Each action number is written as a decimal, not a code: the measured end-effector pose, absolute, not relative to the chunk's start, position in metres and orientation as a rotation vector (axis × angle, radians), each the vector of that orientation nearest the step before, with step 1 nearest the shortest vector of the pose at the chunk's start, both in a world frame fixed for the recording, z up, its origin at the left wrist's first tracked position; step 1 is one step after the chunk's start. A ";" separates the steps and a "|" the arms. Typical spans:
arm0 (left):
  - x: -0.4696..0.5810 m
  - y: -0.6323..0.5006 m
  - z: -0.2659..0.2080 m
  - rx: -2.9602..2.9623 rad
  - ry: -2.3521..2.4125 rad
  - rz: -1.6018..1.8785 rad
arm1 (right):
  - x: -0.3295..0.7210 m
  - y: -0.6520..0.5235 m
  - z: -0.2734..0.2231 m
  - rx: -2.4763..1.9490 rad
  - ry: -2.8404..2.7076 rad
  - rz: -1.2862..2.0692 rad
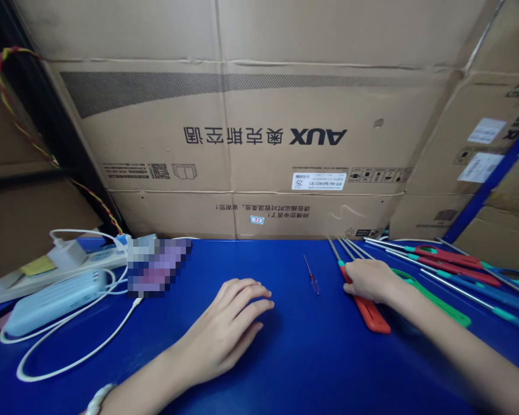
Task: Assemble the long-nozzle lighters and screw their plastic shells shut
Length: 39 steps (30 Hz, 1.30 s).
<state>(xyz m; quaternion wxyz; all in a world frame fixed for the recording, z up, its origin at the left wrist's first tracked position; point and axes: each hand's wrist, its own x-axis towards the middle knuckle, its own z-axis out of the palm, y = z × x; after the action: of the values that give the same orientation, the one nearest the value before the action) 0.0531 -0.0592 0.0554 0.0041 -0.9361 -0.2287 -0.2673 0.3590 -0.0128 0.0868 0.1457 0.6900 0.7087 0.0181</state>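
My right hand (369,278) is closed around the neck of a red-handled tool (372,316) with a long thin metal rod; it lies on the blue table (242,265). Its exact kind I cannot make out. Beside and partly under my right forearm lies a similar tool with a green handle (441,302). My left hand (231,323) hovers over or rests on the table with fingers curved and apart, holding nothing. Between the two hands lies a small screwdriver (314,285) with a clear purplish handle, its thin shaft pointing away from me.
More rod tools with red handles (462,271) and blue handles (480,294) lie at right. A power strip (8,285), a light-blue power bank (58,302), a white cable (75,364) and a blurred-out object (160,268) are at left. A cardboard wall (259,104) stands behind.
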 end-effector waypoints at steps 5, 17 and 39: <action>0.053 -0.058 0.055 -2.936 -0.716 -0.808 | 0.364 -0.012 0.096 1.958 1.921 -0.103; 0.053 -0.058 0.054 -2.949 -0.730 -0.783 | 0.374 -0.006 0.099 1.975 1.842 -0.182; 0.054 -0.054 0.053 -2.997 -0.844 -0.674 | 0.396 0.003 0.091 2.065 1.926 0.030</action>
<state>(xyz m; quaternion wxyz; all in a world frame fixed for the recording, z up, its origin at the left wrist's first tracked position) 0.0542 -0.0538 0.0532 -0.0222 -0.9405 -0.2647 -0.2116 0.3961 0.0030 0.0905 0.1583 0.7220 0.6734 0.0106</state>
